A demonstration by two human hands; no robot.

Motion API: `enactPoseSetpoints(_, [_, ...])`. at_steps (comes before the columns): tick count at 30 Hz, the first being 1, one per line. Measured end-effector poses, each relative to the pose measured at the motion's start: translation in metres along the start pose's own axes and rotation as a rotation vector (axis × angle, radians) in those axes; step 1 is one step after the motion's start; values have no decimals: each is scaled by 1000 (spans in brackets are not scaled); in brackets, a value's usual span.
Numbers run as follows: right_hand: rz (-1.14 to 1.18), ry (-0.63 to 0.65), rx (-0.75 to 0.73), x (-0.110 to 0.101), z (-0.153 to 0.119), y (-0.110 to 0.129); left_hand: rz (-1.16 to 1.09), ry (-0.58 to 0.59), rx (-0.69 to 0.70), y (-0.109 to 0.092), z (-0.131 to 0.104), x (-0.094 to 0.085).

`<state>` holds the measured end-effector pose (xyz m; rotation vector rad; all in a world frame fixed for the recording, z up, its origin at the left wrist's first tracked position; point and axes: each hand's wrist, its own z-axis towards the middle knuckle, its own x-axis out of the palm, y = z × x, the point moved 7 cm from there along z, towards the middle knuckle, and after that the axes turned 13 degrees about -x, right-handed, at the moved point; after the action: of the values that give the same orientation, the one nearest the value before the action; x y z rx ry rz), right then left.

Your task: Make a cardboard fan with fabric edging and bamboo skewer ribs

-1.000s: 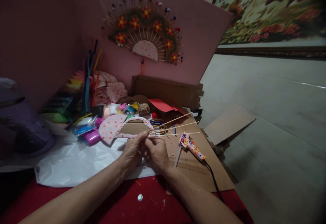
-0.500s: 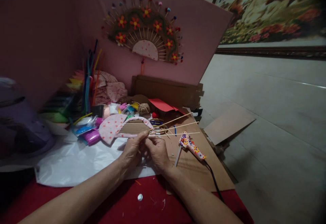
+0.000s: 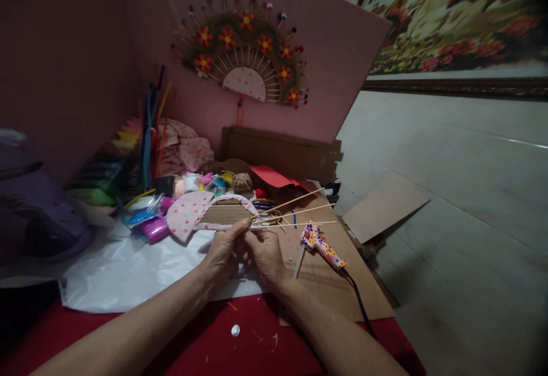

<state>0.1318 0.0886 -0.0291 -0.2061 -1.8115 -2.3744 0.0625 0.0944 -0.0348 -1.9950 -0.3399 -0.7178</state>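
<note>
A cardboard half-circle has a rim bound in pink dotted cloth. Three thin wooden sticks fan out to the right from its right corner. My left hand is closed at the lower edge, its thumb pressed near the base of the sticks. Just beside it, my right hand is closed at the same corner, thumb close under the sticks. The fingertips of both hands are hidden behind the piece. A dotted cloth half-circle is at the cardboard's left. Right of my hands lies a flower-patterned glue gun.
A cardboard sheet lies under the glue gun, whose black cord runs toward me. White plastic covers part of the red cloth. Craft packets and twine sit behind. A decorated fan hangs above.
</note>
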Motion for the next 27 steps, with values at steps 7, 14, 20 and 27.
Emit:
enactPoseSetpoints(7, [16, -36, -20, -3, 1, 0, -21, 94, 1, -3, -4, 7])
enactPoseSetpoints(14, [-40, 72, -91, -2, 3, 4, -56, 87, 44, -18, -4, 5])
enactPoseSetpoints(20, [-46, -50, -139, -13, 12, 14, -109, 117, 231, -56, 1, -8])
enactPoseSetpoints(27, [-175, -191, -160, -68, 20, 47, -128, 96, 314, -81, -4, -16])
